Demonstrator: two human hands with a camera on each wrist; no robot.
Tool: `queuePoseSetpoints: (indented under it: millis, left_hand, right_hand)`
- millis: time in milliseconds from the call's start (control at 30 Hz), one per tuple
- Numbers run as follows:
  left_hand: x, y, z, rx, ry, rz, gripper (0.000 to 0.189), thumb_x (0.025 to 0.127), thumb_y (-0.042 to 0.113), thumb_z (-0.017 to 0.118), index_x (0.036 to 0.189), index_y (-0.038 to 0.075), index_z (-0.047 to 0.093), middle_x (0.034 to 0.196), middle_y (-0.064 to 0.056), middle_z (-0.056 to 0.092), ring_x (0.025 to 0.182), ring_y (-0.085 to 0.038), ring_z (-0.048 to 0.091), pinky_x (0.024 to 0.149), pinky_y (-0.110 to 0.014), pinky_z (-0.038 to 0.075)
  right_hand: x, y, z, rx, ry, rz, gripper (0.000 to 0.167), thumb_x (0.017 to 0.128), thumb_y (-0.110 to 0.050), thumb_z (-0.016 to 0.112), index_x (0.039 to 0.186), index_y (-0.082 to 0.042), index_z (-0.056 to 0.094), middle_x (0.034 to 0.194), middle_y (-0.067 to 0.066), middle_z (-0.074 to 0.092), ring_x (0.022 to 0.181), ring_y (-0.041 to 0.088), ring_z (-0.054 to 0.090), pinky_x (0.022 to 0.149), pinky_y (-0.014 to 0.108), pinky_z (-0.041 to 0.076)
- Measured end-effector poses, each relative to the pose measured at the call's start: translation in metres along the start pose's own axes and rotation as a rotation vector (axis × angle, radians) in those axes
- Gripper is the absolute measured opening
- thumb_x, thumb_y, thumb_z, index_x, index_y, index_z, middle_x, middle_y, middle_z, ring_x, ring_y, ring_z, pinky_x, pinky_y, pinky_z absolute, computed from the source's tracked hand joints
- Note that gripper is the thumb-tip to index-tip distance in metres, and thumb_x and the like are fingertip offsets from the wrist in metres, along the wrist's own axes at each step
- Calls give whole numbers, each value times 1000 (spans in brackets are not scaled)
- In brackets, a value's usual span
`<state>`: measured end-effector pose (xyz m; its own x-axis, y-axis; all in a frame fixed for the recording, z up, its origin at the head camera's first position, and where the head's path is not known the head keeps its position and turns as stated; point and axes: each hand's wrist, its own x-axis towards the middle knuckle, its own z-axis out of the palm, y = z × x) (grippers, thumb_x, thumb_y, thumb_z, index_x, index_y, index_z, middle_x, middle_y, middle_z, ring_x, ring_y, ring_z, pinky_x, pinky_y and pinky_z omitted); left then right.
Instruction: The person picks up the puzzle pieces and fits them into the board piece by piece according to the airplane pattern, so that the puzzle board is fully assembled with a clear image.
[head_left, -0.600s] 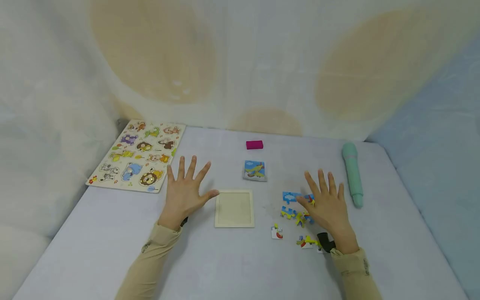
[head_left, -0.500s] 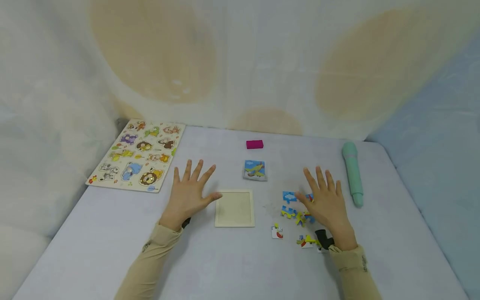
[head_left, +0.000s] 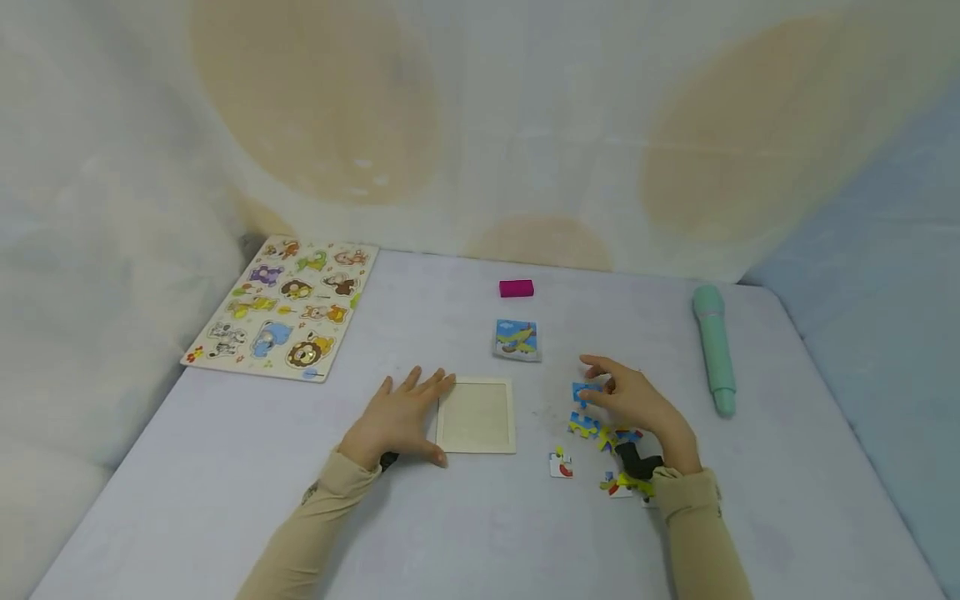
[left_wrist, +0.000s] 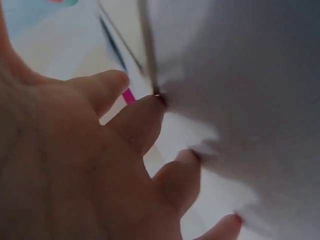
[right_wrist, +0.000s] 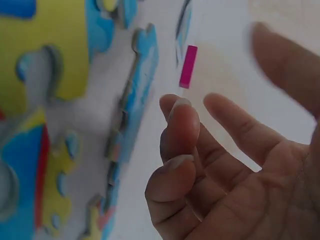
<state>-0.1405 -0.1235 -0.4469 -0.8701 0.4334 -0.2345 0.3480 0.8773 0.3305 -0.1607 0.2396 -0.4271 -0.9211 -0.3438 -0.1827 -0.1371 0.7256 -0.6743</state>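
Note:
My left hand (head_left: 397, 423) rests at the left edge of a pale wooden square frame (head_left: 512, 421), fingers spread, thumb near its lower left corner. In the left wrist view the fingertips (left_wrist: 159, 100) reach down to the table and the frame's edge. Over several loose jigsaw pieces (head_left: 584, 423) hovers my right hand (head_left: 633, 404), fingers bent and thumb over a blue jigsaw piece (head_left: 579, 388). The right wrist view shows a gap between its fingers and the blue strip of pieces (right_wrist: 142, 80); nothing is held.
A small packet with an aeroplane picture (head_left: 517, 337) and a magenta block (head_left: 517, 288) lie behind the frame. On the right is a mint green stick (head_left: 716, 350); at the back left, an animal puzzle board (head_left: 251, 364). A white, red and yellow jigsaw piece (head_left: 561, 467) lies right of the frame.
Both hands were spread flat in the air. The left hand has come down and right to the frame's edge; the right has moved left and bent its fingers over the pieces.

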Motion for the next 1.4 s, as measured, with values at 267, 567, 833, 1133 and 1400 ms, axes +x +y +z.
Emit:
queuePoseSetpoints:
  millis: [267, 567, 833, 1133, 1400]
  left_hand:
    - [4, 2, 4, -8, -1, 36, 120, 56, 51, 90, 154, 21, 28, 161, -2, 26, 150, -36, 17, 112, -72, 10]
    - [5, 1, 6, 22, 4, 44, 122, 55, 54, 88, 154, 14, 29, 161, -5, 24, 150, -37, 14, 113, -71, 8]
    - [6, 2, 7, 3, -9, 78, 123, 55, 54, 88, 154, 12, 28, 162, -7, 21, 151, -37, 11, 111, -74, 5]
    - [7, 0, 10, -3, -6, 77, 123, 55, 54, 88, 154, 13, 27, 162, -6, 21, 151, -36, 10, 112, -73, 4]
    - [7, 2, 8, -10, -3, 80, 125, 54, 54, 88, 154, 11, 27, 162, -6, 20, 151, -36, 10, 112, -73, 4]
  right_hand:
    - [8, 10, 12, 34, 42, 22, 46, 87, -8, 69, 131, -3, 57, 121, 18, 60, 81, 18, 49, 66, 27, 45]
    - [13, 6, 18, -15, 32, 18, 33, 87, -3, 66, 119, 2, 60, 96, 13, 52, 77, 19, 44, 68, 29, 40]
    - [13, 10, 19, 29, 28, 55, 32, 86, -3, 67, 117, -4, 57, 92, 10, 53, 76, 19, 45, 64, 29, 41]
    - [16, 9, 12, 64, 98, 110, 24, 96, -15, 60, 117, -4, 62, 107, 15, 66, 93, 23, 60, 78, 34, 49]
    - [37, -51, 29, 190, 36, 83, 25, 93, -14, 62, 114, -1, 62, 93, 16, 71, 78, 24, 66, 71, 33, 56]
